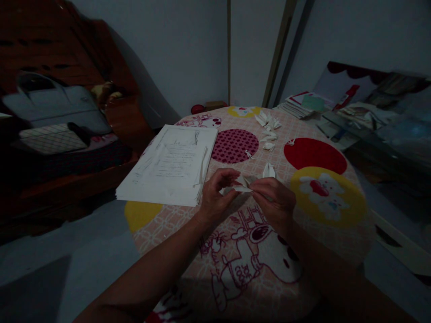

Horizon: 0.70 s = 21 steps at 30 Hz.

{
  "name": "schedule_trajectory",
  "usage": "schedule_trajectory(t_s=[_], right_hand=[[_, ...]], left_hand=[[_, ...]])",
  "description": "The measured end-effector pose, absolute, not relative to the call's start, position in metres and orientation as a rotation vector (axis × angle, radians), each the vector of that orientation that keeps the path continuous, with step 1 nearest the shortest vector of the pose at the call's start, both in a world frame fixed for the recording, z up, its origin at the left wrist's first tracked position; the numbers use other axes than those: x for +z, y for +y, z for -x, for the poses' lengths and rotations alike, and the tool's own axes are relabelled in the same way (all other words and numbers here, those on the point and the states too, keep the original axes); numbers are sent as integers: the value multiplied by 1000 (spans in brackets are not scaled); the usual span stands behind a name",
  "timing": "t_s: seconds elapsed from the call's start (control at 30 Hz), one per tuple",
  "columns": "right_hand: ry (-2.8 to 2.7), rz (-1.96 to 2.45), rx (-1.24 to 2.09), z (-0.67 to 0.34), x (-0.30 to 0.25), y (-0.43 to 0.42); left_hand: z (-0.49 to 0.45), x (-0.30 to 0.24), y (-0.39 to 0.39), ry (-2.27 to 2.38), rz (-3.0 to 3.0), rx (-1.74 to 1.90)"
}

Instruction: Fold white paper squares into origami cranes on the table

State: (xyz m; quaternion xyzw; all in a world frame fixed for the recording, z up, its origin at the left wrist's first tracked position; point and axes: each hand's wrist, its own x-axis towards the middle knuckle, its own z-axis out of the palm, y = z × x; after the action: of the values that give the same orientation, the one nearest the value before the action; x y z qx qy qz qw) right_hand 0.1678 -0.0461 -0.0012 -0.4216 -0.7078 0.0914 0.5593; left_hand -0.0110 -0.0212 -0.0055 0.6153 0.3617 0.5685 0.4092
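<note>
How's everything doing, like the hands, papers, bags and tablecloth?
Left hand: pinching the folded paper
Right hand: pinching it too
Folded paper: held between both hands
Paper stack: lying flat, marked on top
Other paper pieces: scattered about, unheld
Big bag: upright, handle up
Checked bag: sitting in front
Tablecloth: spread out

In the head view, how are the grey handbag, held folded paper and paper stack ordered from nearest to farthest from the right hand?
1. Folded paper, touching the right hand.
2. Paper stack, to the left.
3. Grey handbag, far left.
</note>
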Motion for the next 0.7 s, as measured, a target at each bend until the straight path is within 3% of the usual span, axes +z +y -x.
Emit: schedule_trajectory(t_s=[0.7], right_hand=[[-1757,1025,292,-169,-2,-43]], left_hand=[[12,-7,-14,883,-1573,1247]])
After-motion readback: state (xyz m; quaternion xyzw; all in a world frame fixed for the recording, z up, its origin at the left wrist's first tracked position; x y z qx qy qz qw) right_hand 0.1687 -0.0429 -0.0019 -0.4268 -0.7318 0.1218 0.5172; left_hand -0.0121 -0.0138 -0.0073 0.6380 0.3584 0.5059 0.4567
